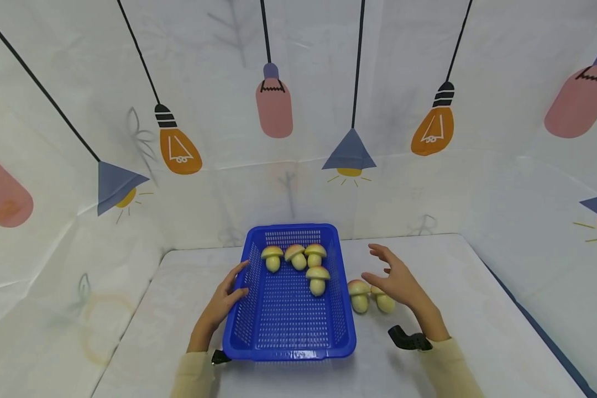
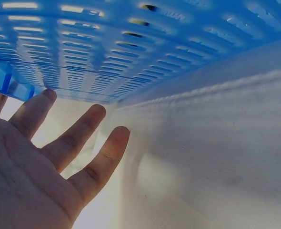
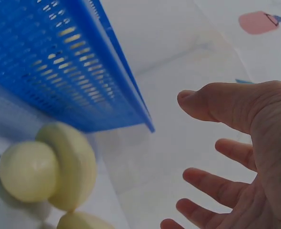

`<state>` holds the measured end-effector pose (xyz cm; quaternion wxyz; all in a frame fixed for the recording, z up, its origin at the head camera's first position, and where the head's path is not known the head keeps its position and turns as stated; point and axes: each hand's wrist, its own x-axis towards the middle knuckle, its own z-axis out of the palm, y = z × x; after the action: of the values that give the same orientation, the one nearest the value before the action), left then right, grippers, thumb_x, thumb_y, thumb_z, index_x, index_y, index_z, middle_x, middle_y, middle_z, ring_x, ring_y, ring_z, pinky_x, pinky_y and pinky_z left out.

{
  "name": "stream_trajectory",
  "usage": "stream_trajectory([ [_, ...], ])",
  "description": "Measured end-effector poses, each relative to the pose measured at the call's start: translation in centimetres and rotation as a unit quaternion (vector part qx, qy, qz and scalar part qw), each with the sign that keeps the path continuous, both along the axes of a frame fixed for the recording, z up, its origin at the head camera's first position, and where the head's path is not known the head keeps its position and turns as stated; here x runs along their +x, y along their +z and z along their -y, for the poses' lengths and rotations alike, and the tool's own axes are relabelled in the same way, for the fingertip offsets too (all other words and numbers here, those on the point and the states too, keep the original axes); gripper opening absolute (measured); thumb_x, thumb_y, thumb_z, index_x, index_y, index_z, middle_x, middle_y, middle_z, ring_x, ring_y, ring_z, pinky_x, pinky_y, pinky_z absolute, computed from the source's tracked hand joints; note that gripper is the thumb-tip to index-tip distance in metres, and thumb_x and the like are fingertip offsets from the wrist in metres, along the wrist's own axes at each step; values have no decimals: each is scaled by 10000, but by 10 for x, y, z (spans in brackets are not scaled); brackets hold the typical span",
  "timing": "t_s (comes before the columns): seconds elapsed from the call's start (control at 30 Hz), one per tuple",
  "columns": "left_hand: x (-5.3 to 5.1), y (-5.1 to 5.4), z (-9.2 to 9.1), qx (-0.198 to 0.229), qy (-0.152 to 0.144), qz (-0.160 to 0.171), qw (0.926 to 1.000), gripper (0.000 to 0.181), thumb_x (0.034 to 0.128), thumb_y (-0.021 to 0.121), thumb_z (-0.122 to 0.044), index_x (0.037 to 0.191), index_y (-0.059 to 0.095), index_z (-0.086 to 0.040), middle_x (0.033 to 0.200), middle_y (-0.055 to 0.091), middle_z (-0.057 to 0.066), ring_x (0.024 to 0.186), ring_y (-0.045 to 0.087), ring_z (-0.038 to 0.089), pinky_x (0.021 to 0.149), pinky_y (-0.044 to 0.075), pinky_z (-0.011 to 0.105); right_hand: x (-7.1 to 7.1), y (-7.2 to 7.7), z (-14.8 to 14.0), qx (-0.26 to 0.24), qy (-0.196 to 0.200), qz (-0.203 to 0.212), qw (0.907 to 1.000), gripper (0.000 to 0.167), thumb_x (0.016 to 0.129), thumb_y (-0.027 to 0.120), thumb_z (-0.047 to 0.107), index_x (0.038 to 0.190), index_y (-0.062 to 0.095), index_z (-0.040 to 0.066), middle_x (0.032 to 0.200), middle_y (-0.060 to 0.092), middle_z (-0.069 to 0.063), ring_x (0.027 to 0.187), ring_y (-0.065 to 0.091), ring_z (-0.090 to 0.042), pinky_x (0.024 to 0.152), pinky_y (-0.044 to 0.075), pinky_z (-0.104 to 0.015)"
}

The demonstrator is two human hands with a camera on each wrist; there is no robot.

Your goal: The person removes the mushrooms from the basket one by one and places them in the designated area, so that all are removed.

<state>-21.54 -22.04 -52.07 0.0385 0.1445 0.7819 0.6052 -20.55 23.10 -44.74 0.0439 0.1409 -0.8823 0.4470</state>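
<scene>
A blue perforated plastic basket (image 1: pixel 291 326) stands on the white table, with several toy mushrooms (image 1: pixel 318 281) in its far half. My left hand (image 1: pixel 225 298) rests at the basket's left rim, its fingers spread and fairly straight; the left wrist view shows the open palm (image 2: pixel 40 162) beside the slotted wall. To the right of the basket my right hand (image 1: pixel 395 276) hovers with fingers apart and nothing between them. Two more mushrooms (image 1: pixel 359 297) lie on the table just below and left of that hand. The right wrist view shows one of these mushrooms (image 3: pixel 45 167) close to the basket's side.
The white-covered table (image 1: pixel 179 309) meets a white sheet (image 1: pixel 308 193) printed with hanging lamps at the back and sides. Black straps (image 1: pixel 409 338) are on both wrists.
</scene>
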Motion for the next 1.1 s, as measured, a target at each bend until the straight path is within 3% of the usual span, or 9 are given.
stream_trajectory([
  [0.33, -1, 2, 1, -62, -30, -15, 10000, 692, 982, 571, -90, 1619, 314, -178, 1510, 436, 358, 1237, 587, 470, 853, 588, 424, -14, 13, 34, -9, 434, 8, 9991, 728, 915, 775, 241, 1534, 421, 94, 1523, 492, -253, 1398, 458, -479, 1044, 471, -627],
  [0.5, 0, 3, 0, -107, 58, 50, 9999, 697, 978, 574, -90, 1617, 323, -209, 1501, 459, 341, 1214, 606, 452, 852, 592, 440, -18, 17, 49, -51, 782, 70, 9969, 725, 924, 768, 221, 1534, 415, 53, 1542, 465, -260, 1404, 439, -502, 1046, 475, -618],
  [0.83, 0, 3, 0, -55, 35, 103, 9999, 702, 982, 565, -87, 1624, 304, -197, 1525, 436, 333, 1230, 600, 452, 855, 596, 431, -25, 18, 77, -108, 1276, 401, 9910, 762, 924, 761, 288, 1545, 398, 37, 1562, 437, -255, 1435, 419, -477, 1109, 413, -628],
  [1.1, 0, 2, 0, -75, 10, 184, 9998, 704, 984, 571, -98, 1624, 302, -215, 1551, 411, 320, 1256, 580, 460, 874, 591, 457, -28, 17, 92, 3, 1564, 258, 9873, 738, 916, 751, 212, 1523, 409, -32, 1568, 435, -233, 1437, 414, -473, 1090, 430, -632],
])
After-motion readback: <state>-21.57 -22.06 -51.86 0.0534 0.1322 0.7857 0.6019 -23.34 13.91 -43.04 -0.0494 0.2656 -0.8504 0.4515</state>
